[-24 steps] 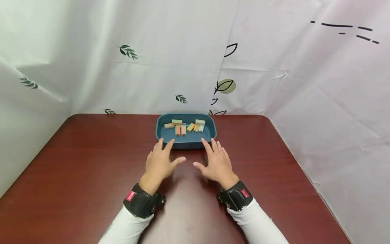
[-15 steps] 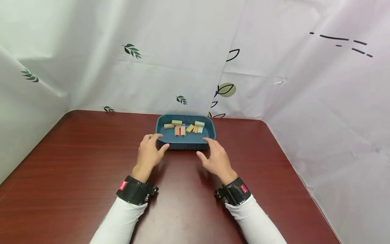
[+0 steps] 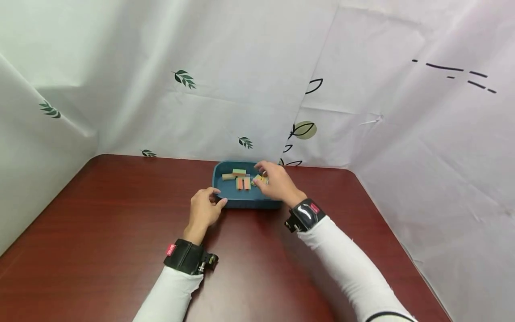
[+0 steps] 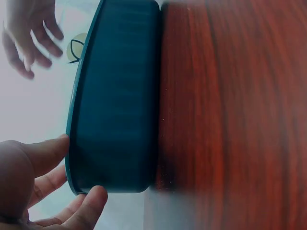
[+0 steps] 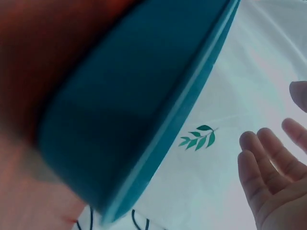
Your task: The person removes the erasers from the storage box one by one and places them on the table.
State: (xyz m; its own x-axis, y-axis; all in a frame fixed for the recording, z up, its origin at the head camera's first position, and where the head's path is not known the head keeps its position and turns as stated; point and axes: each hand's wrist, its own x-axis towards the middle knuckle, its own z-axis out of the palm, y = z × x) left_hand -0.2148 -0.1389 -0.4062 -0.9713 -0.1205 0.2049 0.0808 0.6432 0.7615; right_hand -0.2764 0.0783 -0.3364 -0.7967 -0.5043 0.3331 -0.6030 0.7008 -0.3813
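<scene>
A blue rectangular tray [image 3: 249, 204] sits near the back edge of the table, with several small striped blocks [image 3: 239, 183] in it in pink, green, yellow and beige. My left hand [image 3: 203, 209] is at the tray's near left corner; in the left wrist view its thumb and fingers [image 4: 91, 206] curl about that corner at the rim. Over the tray's right part hovers my right hand [image 3: 277, 182], thumb and fingers apart, partly covering the blocks there. The right wrist view shows its fingers [image 5: 268, 167] loosely bent with nothing between them.
The dark red wooden table [image 3: 120, 214] extends on both sides of the tray and in front of it. A white cloth [image 3: 217, 80] with leaf prints hangs right behind the table and along its sides.
My right hand has moved forward and up from the tray's near right corner to over the blocks. My left hand has gone from spread fingers to curled at the near left corner.
</scene>
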